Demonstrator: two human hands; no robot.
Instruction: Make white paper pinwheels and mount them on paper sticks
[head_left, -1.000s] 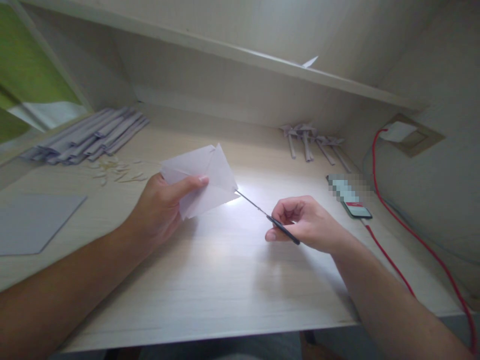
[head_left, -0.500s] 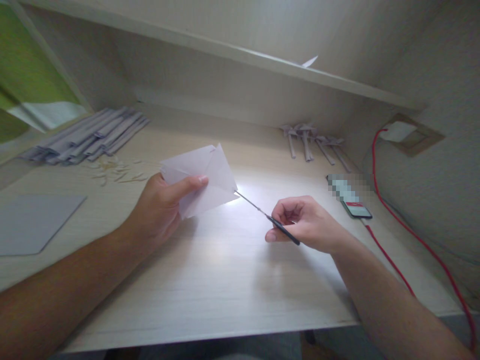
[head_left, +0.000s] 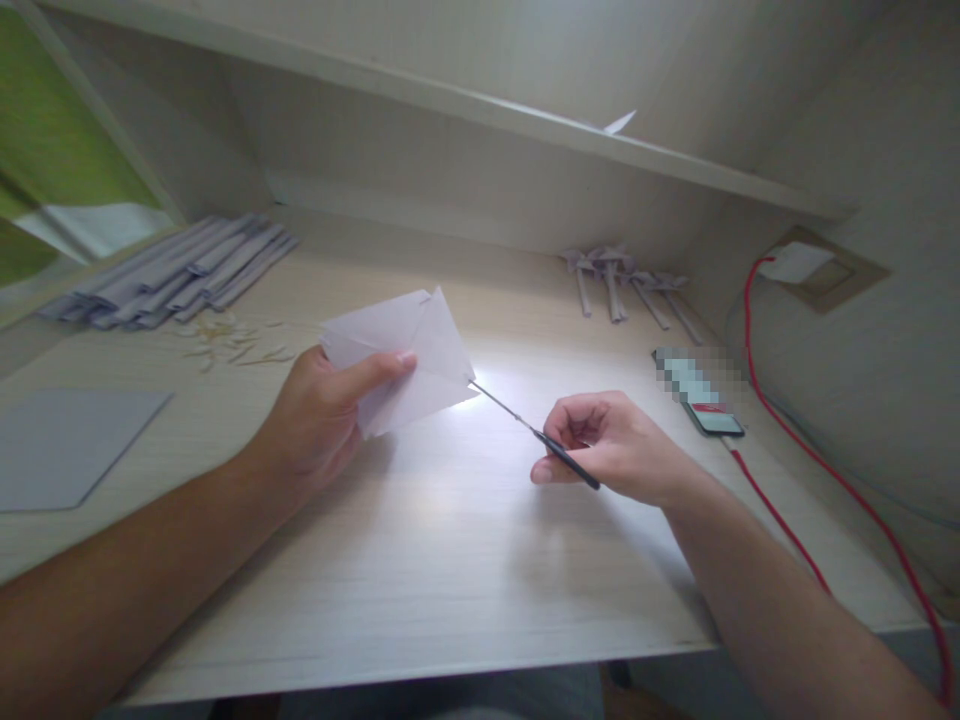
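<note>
Creased white paper is pinched in my left hand, thumb on top and the other fingers beneath it. It is held above the desk, tilted, with fold lines across its face. My right hand is closed around the dark handles of a pair of scissors. Their thin metal blades, seen edge-on, reach the right corner of the paper. How far the blades stand apart cannot be made out.
Rolled paper tubes lie piled at the back left, beside small paper scraps. A flat sheet stack is at the left. Paper pinwheel-like pieces stand at the back right. A phone and red cable lie right.
</note>
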